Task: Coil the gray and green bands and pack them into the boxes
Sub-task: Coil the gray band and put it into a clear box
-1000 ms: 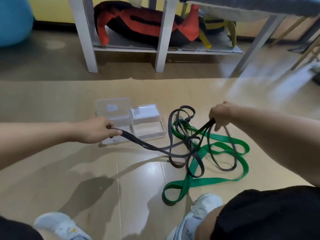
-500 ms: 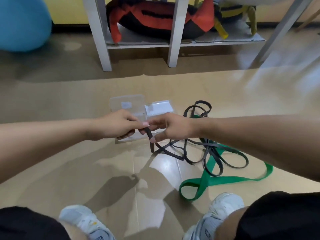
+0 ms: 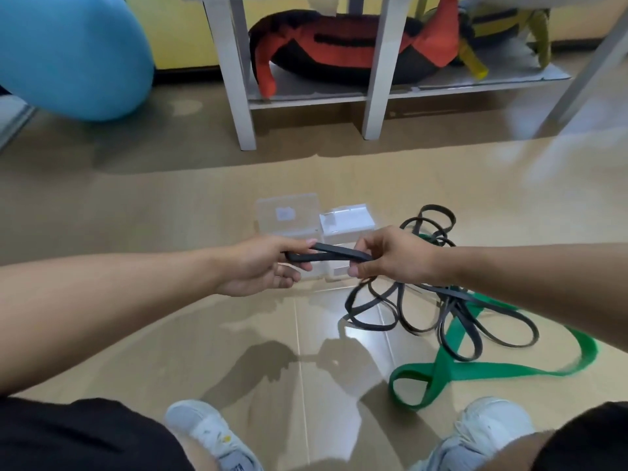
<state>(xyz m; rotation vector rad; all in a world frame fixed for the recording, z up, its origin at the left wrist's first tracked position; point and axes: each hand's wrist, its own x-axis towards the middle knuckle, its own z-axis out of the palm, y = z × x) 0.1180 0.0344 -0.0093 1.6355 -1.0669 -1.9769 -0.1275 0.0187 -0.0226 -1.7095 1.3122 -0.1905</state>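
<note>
Green band [image 3: 503,367]: it lies flat on the floor, nearer to us than the boxes and to their right, under the loose gray loops; we leave it for later.
Gray band [image 3: 334,255]: one short doubled length is stretched between our two hands, just in front of the boxes; the rest trails in loose loops on the floor to the right.
Left hand [image 3: 261,266]: closed, it pinches the folded end between thumb and fingers.
Right hand [image 3: 390,256]: closed also, it pinches the other end of the fold.
Step, as we judge: we make the first turn of the coil.
Advice: we keep the left pinch firm, lay each new turn flat without twist, and keep the coil small enough for one box.
Boxes [image 3: 289,212]: two clear ones, side by side behind our hands, seemingly open.
</note>
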